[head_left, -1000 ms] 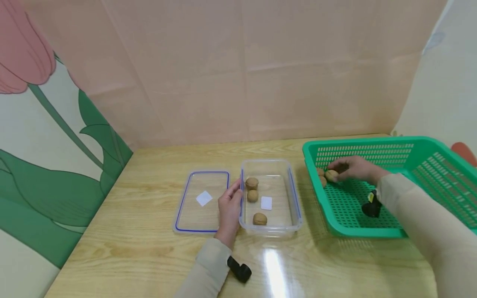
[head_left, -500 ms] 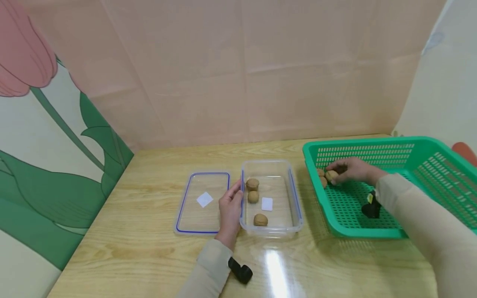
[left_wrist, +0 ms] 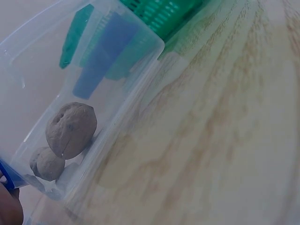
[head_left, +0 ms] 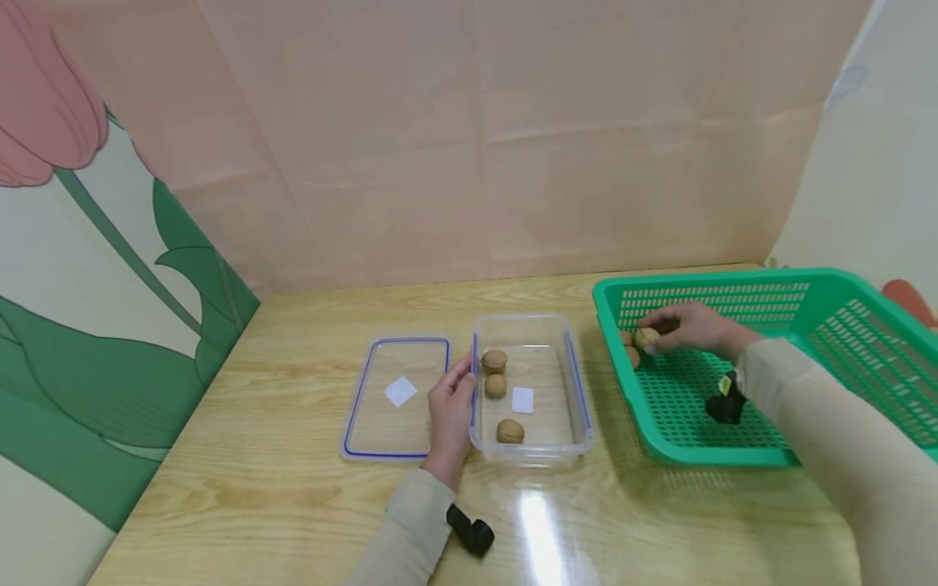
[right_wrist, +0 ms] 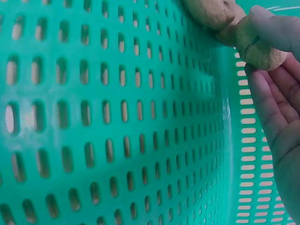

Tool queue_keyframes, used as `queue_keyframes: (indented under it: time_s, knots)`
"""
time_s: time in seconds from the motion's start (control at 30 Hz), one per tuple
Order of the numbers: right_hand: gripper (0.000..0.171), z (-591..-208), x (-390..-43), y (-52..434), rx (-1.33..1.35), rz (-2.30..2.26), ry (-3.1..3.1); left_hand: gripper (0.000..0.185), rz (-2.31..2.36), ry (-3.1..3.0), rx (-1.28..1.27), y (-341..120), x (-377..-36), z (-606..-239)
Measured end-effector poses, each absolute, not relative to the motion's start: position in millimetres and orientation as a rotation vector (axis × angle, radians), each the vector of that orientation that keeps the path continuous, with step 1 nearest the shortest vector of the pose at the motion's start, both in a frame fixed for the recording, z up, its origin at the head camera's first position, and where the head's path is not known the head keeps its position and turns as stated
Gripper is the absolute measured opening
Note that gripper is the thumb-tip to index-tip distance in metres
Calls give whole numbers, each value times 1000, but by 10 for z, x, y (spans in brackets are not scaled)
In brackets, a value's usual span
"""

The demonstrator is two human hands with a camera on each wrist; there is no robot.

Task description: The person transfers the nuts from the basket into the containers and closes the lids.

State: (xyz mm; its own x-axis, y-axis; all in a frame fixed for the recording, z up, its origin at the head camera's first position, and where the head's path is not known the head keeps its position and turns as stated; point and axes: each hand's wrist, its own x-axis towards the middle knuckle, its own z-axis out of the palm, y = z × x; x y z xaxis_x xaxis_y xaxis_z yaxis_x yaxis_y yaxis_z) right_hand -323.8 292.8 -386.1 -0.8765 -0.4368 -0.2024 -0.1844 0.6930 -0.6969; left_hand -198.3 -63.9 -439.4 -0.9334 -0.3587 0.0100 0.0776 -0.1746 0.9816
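Note:
My left hand (head_left: 452, 404) rests against the left wall of a clear plastic container (head_left: 582, 407), fingers extended towards its rim. Inside the container lie three walnuts, one (head_left: 510, 431) near the front and two by the left wall, beside a white square label. The left wrist view shows walnuts (left_wrist: 71, 130) through the clear plastic. Over at the right, my right hand (head_left: 696, 330) reaches into a green basket (head_left: 718, 456) and pinches a walnut (right_wrist: 258, 47) between thumb and fingers. More walnuts (right_wrist: 208, 11) lie close by, at the basket's left end.
A clear lid (head_left: 381, 427) with a blue seal and a white label lies flat left of the container, partly behind my left hand. Wooden tabletop (head_left: 256, 488) stretches across the front. A pink sheet (head_left: 366, 163) covers the back wall.
My right hand has shifted slightly up and left with the pinched walnut. The left hand stays at the container, which has not moved.

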Motion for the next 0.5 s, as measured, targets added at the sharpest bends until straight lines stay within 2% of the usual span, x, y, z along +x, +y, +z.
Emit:
queue_keyframes:
  time_s: [0.5]
  knots:
    - [52, -3710, -3194, 2885, -504, -1280, 2489, 33, -2135, -1812, 340, -631, -1981, -4380]
